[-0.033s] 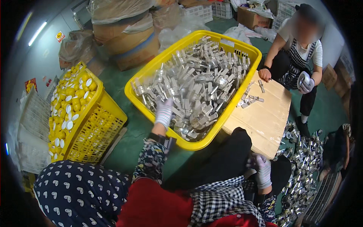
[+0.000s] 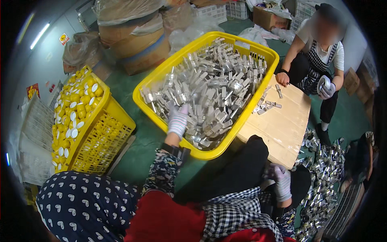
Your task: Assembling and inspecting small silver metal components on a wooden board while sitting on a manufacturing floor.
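Note:
My left hand (image 2: 177, 121), in a striped glove, reaches over the near-left rim of a large yellow basket (image 2: 209, 155). Its fingers are among a heap of silvery metal pieces (image 2: 217, 92) with flat, handle-like ends and rounded parts. Thumb and fingers look apart; the fingertips blend into the heap. My right hand (image 2: 281, 183), gloved likewise, rests by my knee with its fingers curled in. Whatever it may hold is hidden.
Across a cardboard sheet (image 2: 282, 125) bearing a few metal pieces (image 2: 279, 91), a co-worker (image 2: 318, 60) holds a white ring-shaped roll (image 2: 323, 84). More metal parts (image 2: 322, 177) lie on the floor at right. A yellow crate (image 2: 105, 137) of yellow-and-white caps (image 2: 76, 109) stands left.
My left hand has shifted slightly to the right and toward me within the basket. My right hand has barely moved.

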A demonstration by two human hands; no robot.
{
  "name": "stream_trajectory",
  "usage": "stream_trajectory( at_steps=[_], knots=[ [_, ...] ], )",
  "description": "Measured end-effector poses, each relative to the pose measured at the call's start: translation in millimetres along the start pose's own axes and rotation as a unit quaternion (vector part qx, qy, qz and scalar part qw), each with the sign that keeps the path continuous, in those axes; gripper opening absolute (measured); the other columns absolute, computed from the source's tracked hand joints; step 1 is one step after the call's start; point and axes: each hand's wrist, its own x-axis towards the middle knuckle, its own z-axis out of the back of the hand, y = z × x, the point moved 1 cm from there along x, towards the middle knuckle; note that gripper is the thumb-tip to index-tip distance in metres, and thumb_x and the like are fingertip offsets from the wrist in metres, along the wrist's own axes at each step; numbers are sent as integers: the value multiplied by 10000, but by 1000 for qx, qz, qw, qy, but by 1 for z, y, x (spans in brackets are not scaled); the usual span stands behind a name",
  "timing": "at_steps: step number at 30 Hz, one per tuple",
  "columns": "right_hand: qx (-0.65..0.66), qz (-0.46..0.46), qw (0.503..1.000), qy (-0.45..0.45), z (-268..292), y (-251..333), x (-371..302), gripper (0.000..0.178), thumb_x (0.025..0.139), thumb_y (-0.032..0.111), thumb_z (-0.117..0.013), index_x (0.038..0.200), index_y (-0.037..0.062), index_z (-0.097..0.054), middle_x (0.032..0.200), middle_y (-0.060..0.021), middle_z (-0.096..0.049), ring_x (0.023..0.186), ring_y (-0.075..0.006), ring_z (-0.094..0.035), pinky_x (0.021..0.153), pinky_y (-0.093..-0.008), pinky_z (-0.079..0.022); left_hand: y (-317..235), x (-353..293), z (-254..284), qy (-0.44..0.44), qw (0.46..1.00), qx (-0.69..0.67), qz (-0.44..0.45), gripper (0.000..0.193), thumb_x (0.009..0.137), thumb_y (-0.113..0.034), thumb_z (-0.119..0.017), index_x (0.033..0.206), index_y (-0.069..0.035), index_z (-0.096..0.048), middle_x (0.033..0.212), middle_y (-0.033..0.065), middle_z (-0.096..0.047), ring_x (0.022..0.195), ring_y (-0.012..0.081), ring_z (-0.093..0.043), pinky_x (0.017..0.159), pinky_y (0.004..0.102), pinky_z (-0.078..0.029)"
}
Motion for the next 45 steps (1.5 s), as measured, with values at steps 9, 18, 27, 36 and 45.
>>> stream_trajectory(
  at_steps=[9,18,27,36,45],
  knots=[
    [-266,140,931,-206,90,54,-39,253,845,173,-494,973,-19,-598,763,-62,-623,653,-112,-561,608,-235,-444,-174,-77,-119,257,927,-106,-252,507,818,-291,-546,1195,27,-426,976,170,-565,847,217,-548,743,313,-453],
    [-188,107,951,-222,107,31,-55,284,786,239,-582,948,9,-623,826,-124,-650,758,-195,-630,702,-276,-478,-225,-90,-271,522,833,-183,17,585,874,-550,-368,944,-13,-590,630,15,-531,498,79,-477,450,199,-389],
    [-69,39,973,-216,129,25,-69,285,780,209,-587,932,-30,-612,780,-90,-647,703,-139,-607,653,-251,-479,-245,-109,-368,572,799,-179,45,840,781,-691,-369,1264,-5,-380,1168,151,-473,1011,237,-483,812,374,-407],
    [16,84,966,-245,132,28,-56,191,775,92,-515,888,-40,-595,721,-105,-630,518,-113,-560,481,-231,-465,-255,-81,-440,584,789,-186,33,909,720,-767,-344,1310,-75,-328,1292,147,-376,1181,301,-365,946,498,-289],
    [34,105,961,-253,137,18,-51,172,804,128,-564,880,-21,-601,720,-113,-633,511,-121,-564,480,-235,-470,-270,-82,-441,666,729,-128,99,781,723,-722,-423,1152,-73,-485,1187,133,-487,1098,295,-450,878,478,-363]
  ],
)
